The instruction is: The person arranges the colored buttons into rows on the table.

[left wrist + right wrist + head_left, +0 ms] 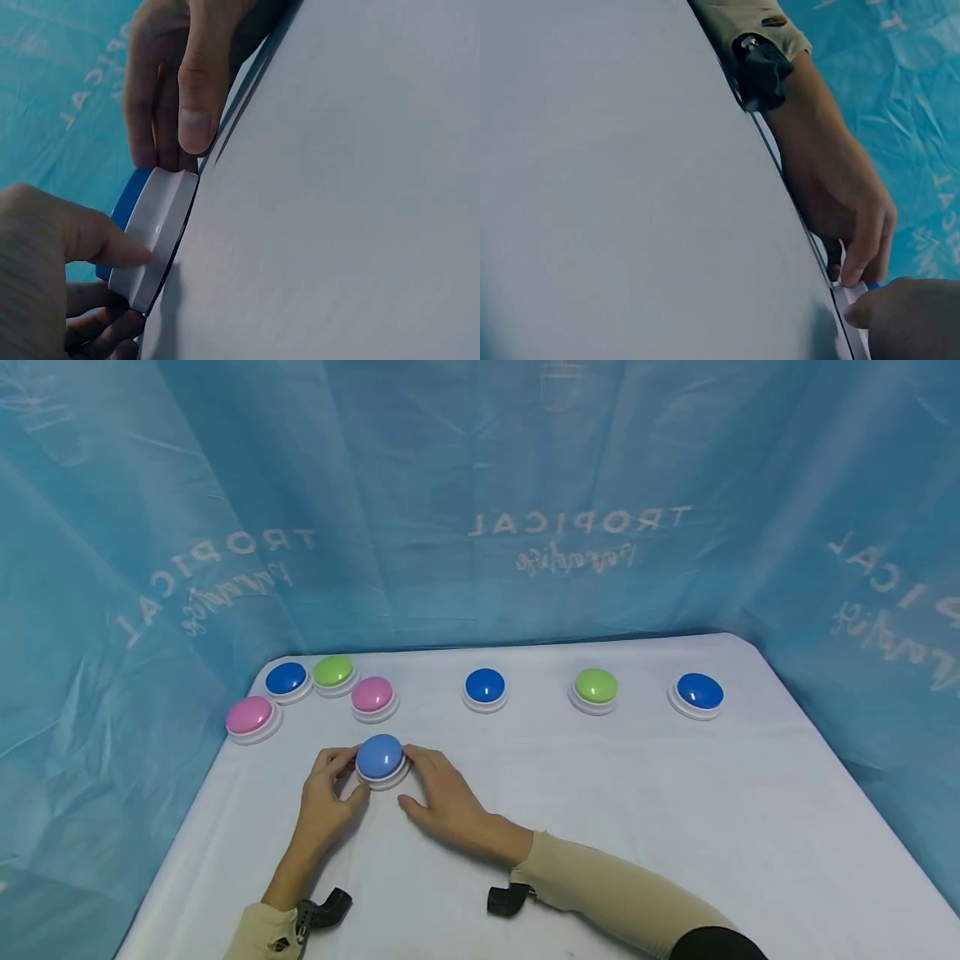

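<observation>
A round push button [380, 757] with a blue dome and a white base sits on the white table, left of its middle. My left hand [327, 800] grips it from the left, thumb at the near side of the base and fingers round the far side. From the right, the fingertips of my right hand [448, 800] touch the rim, and the thumb stands apart from the button. In the left wrist view the white base [156, 225] shows side-on between both hands. Only a sliver of the button [853, 296] appears in the right wrist view.
Behind, at the left, lie a pink button [249, 717], a blue button [287, 678], a green button [333, 672] and another pink button [372, 695]. Farther right stand a blue [485, 686], a green [596, 687] and a blue button [700, 692]. Blue curtains [465, 460] surround the table.
</observation>
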Available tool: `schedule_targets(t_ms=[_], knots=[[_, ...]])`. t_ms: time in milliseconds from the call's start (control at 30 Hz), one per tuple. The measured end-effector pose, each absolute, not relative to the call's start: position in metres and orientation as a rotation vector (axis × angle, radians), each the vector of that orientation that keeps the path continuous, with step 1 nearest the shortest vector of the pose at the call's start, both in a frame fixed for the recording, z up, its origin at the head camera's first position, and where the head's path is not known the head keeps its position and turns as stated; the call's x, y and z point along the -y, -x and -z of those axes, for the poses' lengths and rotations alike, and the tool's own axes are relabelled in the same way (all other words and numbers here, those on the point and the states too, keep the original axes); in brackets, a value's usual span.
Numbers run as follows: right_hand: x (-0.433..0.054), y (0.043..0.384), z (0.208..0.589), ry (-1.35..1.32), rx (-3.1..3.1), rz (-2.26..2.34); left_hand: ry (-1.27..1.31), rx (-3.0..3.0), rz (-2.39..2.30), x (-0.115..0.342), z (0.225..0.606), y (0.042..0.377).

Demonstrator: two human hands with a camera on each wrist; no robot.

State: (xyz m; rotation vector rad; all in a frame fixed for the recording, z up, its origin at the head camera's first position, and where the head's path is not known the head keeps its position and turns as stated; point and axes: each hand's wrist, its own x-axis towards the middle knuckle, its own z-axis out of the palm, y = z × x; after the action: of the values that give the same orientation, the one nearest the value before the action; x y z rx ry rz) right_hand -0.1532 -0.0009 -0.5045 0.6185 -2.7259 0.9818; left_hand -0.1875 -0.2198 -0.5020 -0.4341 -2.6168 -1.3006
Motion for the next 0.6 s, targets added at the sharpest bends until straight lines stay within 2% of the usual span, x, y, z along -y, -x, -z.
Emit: schedule_targets(t_ms=[600], knots=[[-0.107,0.105,0.503,-0.424,2.703,-1.032,0.902,2.577,1.246,0.134,0.505,0.153]])
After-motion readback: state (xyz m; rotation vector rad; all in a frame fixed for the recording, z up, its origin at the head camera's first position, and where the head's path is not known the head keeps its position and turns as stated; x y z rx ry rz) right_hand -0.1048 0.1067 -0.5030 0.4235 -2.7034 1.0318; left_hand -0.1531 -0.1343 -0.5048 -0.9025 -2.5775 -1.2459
